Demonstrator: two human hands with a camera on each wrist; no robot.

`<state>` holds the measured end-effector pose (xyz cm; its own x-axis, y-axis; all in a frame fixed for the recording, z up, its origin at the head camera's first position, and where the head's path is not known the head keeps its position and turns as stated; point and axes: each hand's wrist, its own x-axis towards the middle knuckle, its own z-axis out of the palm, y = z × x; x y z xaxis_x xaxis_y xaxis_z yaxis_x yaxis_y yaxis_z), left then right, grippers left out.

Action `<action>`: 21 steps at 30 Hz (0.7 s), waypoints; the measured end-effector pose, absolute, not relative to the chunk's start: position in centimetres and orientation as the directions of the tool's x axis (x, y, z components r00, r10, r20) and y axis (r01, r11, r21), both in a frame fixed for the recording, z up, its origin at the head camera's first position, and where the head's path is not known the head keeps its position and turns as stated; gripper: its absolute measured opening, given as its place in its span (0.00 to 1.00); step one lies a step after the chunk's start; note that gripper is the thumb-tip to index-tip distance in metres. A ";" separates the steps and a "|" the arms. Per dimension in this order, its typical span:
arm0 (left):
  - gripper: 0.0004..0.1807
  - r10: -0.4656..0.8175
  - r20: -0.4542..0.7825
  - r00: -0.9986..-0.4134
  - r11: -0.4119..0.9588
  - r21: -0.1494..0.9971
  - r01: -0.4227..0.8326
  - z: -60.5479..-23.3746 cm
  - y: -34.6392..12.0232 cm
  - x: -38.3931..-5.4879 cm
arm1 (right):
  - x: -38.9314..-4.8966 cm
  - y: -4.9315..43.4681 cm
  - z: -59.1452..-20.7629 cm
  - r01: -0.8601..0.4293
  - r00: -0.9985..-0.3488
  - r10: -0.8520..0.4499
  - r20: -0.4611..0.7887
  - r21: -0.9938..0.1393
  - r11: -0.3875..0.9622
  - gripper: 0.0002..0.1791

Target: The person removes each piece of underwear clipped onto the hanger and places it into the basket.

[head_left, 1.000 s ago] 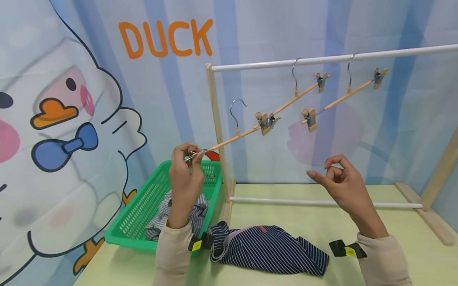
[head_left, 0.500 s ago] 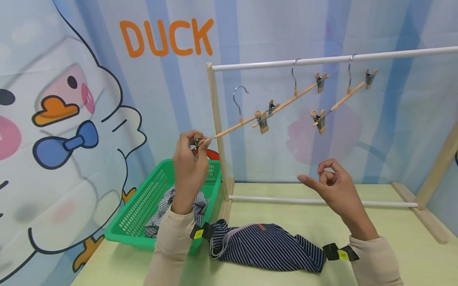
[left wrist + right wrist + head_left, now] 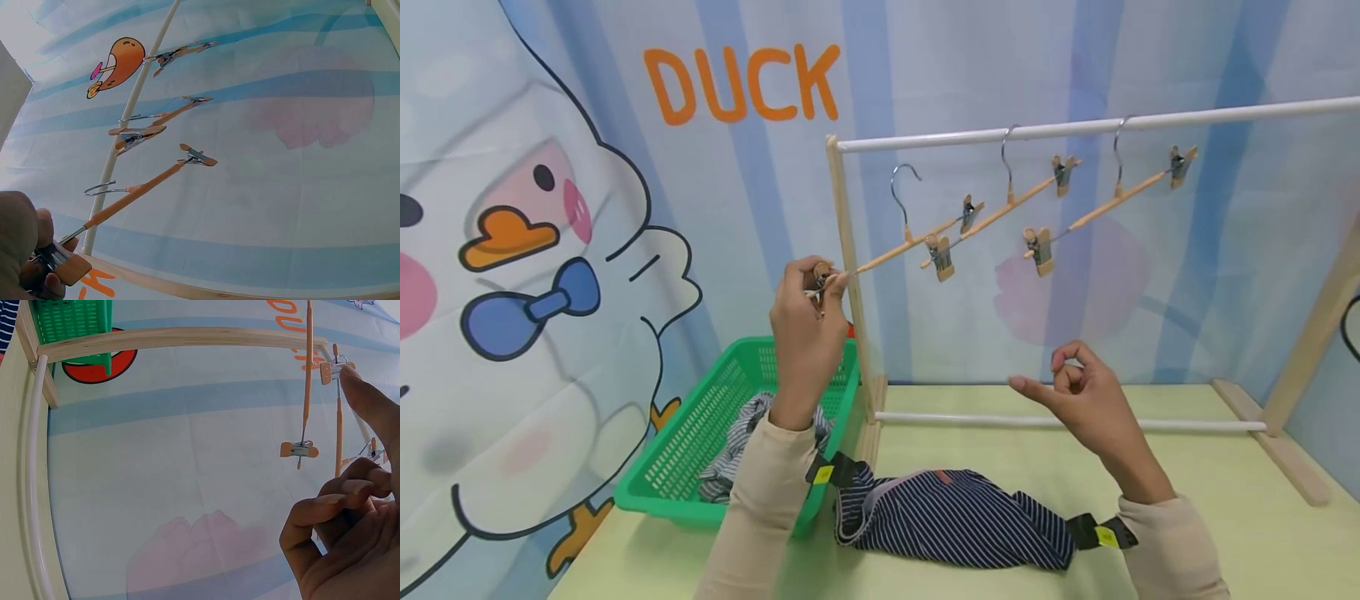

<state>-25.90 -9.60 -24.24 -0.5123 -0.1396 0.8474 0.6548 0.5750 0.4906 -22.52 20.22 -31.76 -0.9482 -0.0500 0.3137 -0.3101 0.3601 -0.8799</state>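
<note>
My left hand [image 3: 808, 342] pinches the near end of a wooden clip hanger [image 3: 887, 252], around its clip. The hanger slants away to the right, its far clip [image 3: 199, 156] free and its metal hook [image 3: 895, 187] below the white top rail [image 3: 925, 142]. Fingers loosely curled and thumb out, my right hand [image 3: 1093, 404] is in the air in front of the rack and holds nothing. Two more clip hangers, a nearer one [image 3: 1011, 204] and one further right [image 3: 1116, 200], hang from the rail by their hooks with no clothes on them.
A navy striped garment [image 3: 962, 517] lies on the pale yellow table [image 3: 1000, 467] below the hands. At the left stands a green basket [image 3: 662, 508] with striped clothes [image 3: 730, 458] inside. The rack's wooden post [image 3: 847, 250] rises beside it; a lower white bar [image 3: 955, 419] runs across behind.
My left hand has risen and shifted slightly right, lifting the hanger so its hook is closer to the rail. My right hand has drifted left. The garment and basket stay put.
</note>
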 end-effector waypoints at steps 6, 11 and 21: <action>0.16 -0.118 0.870 -0.479 0.575 0.453 0.681 -22.7 -9.1 -26.3 | -22.6 20.1 -31.3 -0.293 -0.953 -0.043 0.301 -0.870 0.396 0.26; 0.17 -0.128 0.882 -0.453 0.582 0.437 0.686 -21.5 -8.8 -26.7 | -22.4 19.8 -31.0 -0.292 -0.954 -0.055 0.295 -0.866 0.405 0.27; 0.17 -0.134 0.876 -0.463 0.582 0.448 0.679 -20.2 -8.5 -26.9 | -22.4 20.0 -31.2 -0.271 -0.960 -0.073 0.270 -0.839 0.472 0.30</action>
<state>-26.90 -8.46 -20.16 -0.4634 -0.1345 0.8759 0.6786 0.5818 0.4483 -22.35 19.96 -31.19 -0.9602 -0.0727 0.2698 -0.2714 0.4717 -0.8389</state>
